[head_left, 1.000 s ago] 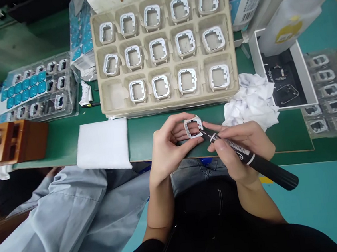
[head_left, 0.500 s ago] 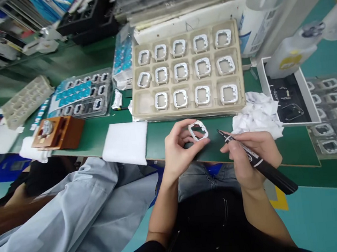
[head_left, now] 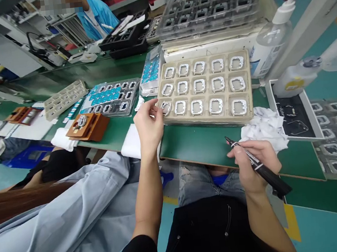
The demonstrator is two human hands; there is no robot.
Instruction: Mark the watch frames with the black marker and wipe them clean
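Note:
My left hand [head_left: 148,124] reaches to the near left corner of the beige pulp tray [head_left: 208,118]. Its fingertips pinch a silver square frame [head_left: 166,108] at the tray's bottom-left pocket. The other pockets each hold a similar silver frame [head_left: 216,105]. My right hand [head_left: 254,159] rests at the green table's front edge [head_left: 201,148], closed around a black marker pen [head_left: 258,166] whose tip points up and left. The marker touches nothing.
Crumpled white tissue [head_left: 265,128] lies right of the pulp tray, beside a white box with a black insert [head_left: 295,114]. A folded white cloth [head_left: 129,142], an orange fixture [head_left: 87,126] and clear part trays [head_left: 109,98] sit left. A person in a light grey sleeve [head_left: 70,220] sits at my left. Pump bottles [head_left: 264,47] stand behind.
My left hand moved the silver frame away from the marker, up and left to the tray's bottom-left pocket. My right hand stayed near the table edge with the marker. The view tilted up.

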